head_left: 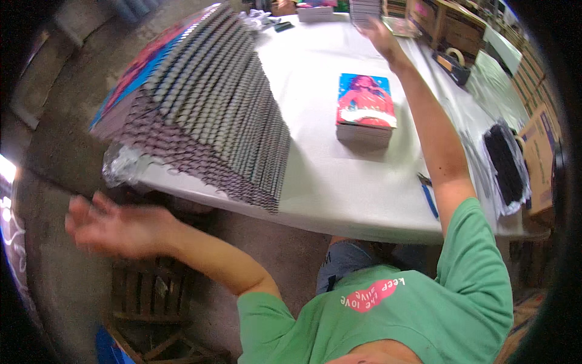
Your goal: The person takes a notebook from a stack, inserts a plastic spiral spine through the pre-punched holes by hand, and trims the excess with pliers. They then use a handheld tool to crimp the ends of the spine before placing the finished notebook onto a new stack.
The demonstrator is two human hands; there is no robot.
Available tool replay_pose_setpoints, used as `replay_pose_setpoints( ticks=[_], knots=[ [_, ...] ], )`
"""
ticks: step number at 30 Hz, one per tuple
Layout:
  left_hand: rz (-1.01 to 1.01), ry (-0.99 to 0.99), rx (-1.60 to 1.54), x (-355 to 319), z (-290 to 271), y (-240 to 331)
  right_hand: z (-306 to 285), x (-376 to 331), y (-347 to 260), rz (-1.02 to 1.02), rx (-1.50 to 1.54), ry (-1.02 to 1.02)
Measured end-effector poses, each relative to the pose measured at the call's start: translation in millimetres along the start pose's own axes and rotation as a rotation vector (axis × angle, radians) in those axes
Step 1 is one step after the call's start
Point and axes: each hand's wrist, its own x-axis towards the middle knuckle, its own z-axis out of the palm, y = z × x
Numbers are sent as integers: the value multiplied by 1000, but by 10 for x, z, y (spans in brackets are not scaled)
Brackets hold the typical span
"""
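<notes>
My left hand (118,229) hangs off the left of the table, blurred, fingers apart with nothing in them. Nearest to it is a tall block of spiral-bound notebooks (212,97), their coils facing me and blue and pink covers at the left side. My right arm stretches across the table. The right hand (382,42), also somewhat blurred, is at the far edge beside a stack of notebooks (365,8), fingers apart; whether it touches the stack is unclear. A smaller notebook stack (366,109) with a pink and blue cover picture lies mid-table, left of my right forearm.
Blue-handled pliers (429,197) lie on the white table (357,206) near its front. On the right are a black bundle in plastic (508,164), a tape dispenser (453,65) and cardboard boxes (539,155). A wooden chair (151,291) stands lower left; crumpled plastic (124,167) hangs at the table's corner.
</notes>
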Motion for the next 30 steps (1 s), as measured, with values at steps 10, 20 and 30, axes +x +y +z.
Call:
replay_pose_setpoints(
  ticks=[10, 20, 30],
  knots=[
    [286, -645, -406, -1443, 221, 733, -600, -1044, 1681, 773, -14, -195],
    [-1190, -1213, -182, -2706, 736, -174, -463, -2154, 134, 281, 212, 56],
    [-42, -1682, -114, -2318, 613, 760, -2354, -2541, 1444, 289, -1137, 238]
  ],
)
